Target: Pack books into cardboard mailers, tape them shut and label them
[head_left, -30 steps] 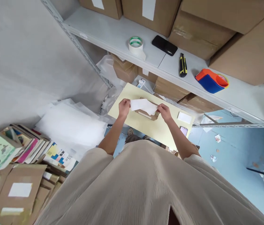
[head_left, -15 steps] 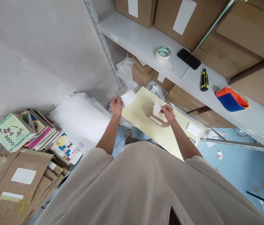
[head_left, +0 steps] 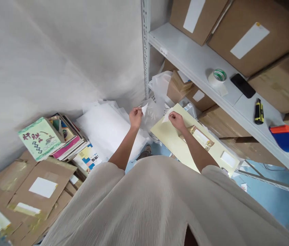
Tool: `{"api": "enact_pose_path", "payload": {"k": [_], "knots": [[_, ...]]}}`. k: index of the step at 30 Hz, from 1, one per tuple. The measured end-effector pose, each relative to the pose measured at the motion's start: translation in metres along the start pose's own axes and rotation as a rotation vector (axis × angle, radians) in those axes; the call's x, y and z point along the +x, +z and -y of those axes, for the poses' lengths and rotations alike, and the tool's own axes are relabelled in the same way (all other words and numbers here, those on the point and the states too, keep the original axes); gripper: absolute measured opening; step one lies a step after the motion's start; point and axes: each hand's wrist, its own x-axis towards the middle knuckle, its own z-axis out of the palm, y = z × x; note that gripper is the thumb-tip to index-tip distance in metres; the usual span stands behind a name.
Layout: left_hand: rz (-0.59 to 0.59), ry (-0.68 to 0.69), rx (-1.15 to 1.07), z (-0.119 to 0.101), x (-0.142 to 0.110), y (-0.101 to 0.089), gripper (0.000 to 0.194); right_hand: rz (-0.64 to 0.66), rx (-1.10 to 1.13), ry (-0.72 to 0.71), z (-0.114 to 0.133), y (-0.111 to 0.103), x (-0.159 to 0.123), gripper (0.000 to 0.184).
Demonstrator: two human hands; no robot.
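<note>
My left hand [head_left: 135,118] is closed in a pinch on a small piece of white paper [head_left: 145,109], held up near the shelf's upright. With fingers closed too, my right hand [head_left: 176,121] grips another piece of white paper [head_left: 167,115] over the far left end of a pale yellow tabletop [head_left: 165,129]. Behind my right forearm lies a small cardboard box [head_left: 203,137] with a white label on top, partly hidden by the arm. A white rectangular item [head_left: 228,158] rests at the tabletop's right end.
A metal shelf [head_left: 198,73] on the right bears large cartons, a tape roll [head_left: 219,75], a black phone [head_left: 243,85], a utility knife [head_left: 258,111] and a blue-orange holder [head_left: 288,138]. To the left are white sheets [head_left: 106,128], stacked books [head_left: 42,138] and flattened cardboard [head_left: 52,171].
The view has turned left. My right hand has moved from above the box to the tabletop's left end, taking its paper along. My left hand has moved its paper off the tabletop.
</note>
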Motion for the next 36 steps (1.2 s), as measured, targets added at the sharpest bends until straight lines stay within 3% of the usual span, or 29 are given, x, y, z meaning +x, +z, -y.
{"api": "enact_pose_path", "payload": {"k": [4,9,13,17,24,28,32,36], "knots": [[0.022,-0.005,-0.017,0.005,0.007,-0.013,0.030,0.065,-0.083,-0.065,0.024,0.035,0.033,0.011],[0.032,-0.027,-0.026,0.009,0.013,-0.018,0.030,0.101,-0.104,-0.071,0.038,0.059,0.059,0.020],[0.069,-0.016,-0.038,0.013,0.014,-0.013,0.031,0.103,-0.050,-0.084,0.041,0.064,0.059,0.037],[0.152,-0.040,-0.061,0.016,0.009,0.003,0.032,0.139,-0.040,-0.097,0.042,0.060,0.043,0.027],[0.295,-0.097,-0.125,0.014,-0.012,0.048,0.028,0.080,-0.023,-0.086,0.035,0.033,0.004,0.030],[0.386,-0.111,-0.134,0.011,-0.033,0.080,0.030,0.030,-0.186,-0.118,0.023,0.002,-0.023,0.025],[0.488,-0.098,-0.130,0.010,-0.061,0.113,0.033,-0.035,-0.283,-0.112,0.004,-0.031,-0.051,0.006],[0.607,-0.049,-0.093,0.011,-0.091,0.144,0.029,-0.147,-0.308,-0.067,-0.015,-0.065,-0.081,0.008]]}}
